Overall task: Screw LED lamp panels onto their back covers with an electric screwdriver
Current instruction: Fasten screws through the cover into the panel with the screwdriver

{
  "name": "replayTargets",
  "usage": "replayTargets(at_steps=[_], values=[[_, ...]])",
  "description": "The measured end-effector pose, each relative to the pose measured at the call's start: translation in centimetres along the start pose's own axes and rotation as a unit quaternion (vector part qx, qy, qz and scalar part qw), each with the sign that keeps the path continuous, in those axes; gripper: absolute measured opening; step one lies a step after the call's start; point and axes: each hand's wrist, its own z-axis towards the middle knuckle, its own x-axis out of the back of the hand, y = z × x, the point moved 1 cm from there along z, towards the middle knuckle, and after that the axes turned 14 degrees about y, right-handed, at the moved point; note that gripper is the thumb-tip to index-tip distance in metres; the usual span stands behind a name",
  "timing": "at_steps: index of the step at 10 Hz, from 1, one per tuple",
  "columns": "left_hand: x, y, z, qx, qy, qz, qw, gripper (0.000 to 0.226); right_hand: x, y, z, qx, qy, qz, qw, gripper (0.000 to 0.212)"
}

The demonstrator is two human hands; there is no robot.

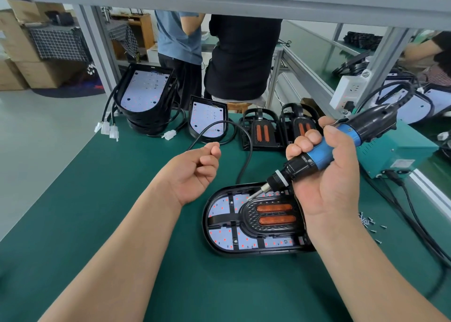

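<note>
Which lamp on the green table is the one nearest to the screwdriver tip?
The lamp lying flat at the front, just under the screwdriver in the right hand; the other lamps sit farther back.

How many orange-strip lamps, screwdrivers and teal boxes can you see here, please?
Orange-strip lamps: 3
Screwdriver: 1
Teal box: 1
Total: 5
</note>
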Motion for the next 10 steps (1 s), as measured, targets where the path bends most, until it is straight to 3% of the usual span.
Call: replayTargets(at_steps=[4,6,10], values=[[-0.5,-0.3,-0.9,-0.076,-0.075,0.187,0.976,0.010,0.3,-0.3,0.4,0.037,0.053,0.004,0.998,0.009],[-0.6,-0.5,-1.2,-0.101,-0.109,0.230,0.962,0.012,0.7,-0.6,0.8,0.059,0.092,0.003,0.994,0.028],[-0.7,-0.7,-1.4,-0.114,-0.118,0.302,0.939,0.018,0.3,-0.9,0.4,0.062,0.083,0.025,0.994,0.019]])
